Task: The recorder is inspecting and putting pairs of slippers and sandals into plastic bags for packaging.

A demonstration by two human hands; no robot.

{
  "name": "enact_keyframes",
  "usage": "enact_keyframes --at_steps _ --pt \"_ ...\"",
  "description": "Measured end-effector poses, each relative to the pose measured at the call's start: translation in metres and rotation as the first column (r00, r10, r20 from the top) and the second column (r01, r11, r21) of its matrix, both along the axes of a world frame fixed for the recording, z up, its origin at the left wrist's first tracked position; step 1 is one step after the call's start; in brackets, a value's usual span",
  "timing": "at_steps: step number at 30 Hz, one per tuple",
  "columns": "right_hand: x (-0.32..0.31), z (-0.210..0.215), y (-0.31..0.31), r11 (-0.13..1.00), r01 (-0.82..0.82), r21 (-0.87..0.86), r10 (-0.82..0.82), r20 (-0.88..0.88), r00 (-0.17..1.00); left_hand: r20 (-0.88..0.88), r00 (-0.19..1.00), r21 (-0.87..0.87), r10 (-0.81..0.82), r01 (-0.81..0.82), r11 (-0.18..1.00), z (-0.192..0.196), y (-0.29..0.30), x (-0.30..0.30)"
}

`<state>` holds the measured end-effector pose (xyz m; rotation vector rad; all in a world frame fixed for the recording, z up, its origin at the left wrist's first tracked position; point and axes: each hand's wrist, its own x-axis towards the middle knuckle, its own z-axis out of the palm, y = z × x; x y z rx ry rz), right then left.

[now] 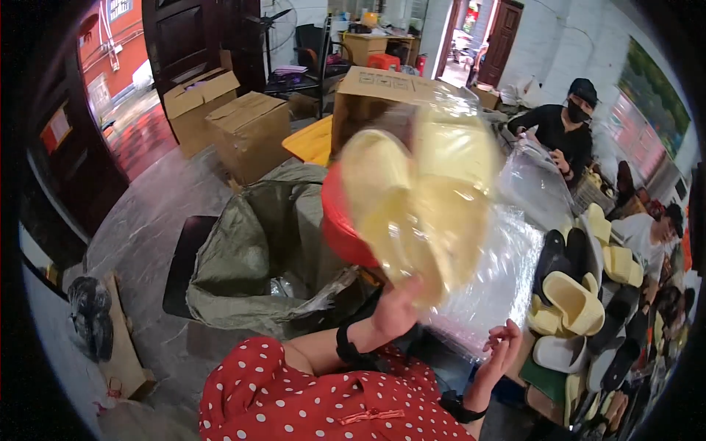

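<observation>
My left hand [397,307] grips the bottom of a pair of pale yellow slippers [419,213] in a clear plastic bag, raised in front of me and smeared by motion. Lower and to the right, my right hand [503,351] is empty, its fingers loosely bent and apart. It hovers beside the near edge of a stack of clear plastic bags [489,287]. Left of the slippers an olive woven sack [235,294] gapes wide, with something clear inside. A round red thing [340,220] is partly hidden behind the slippers.
Loose slippers [575,303] in yellow, black and white pile up along the right. Behind the held pair stands a cardboard box [368,121]; more cartons [250,132] sit on the floor at left. A masked person [562,132] handles clear plastic at the far right.
</observation>
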<state>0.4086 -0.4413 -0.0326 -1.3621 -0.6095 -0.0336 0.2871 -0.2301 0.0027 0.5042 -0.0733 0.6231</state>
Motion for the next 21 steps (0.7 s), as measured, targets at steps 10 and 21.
enact_keyframes --at_steps 10,21 --pt "0.002 -0.015 -0.007 0.98 0.142 -0.14 -0.162 -0.149 0.975 0.093 0.891 -0.334 0.444 -0.392 0.857 0.023 0.065 -0.007" --pt "0.023 -0.012 -0.03 0.923 0.316 -0.219 -0.334 -0.051 0.941 -0.3 0.881 0.908 0.367 0.147 0.391 -0.004 0.025 0.039"
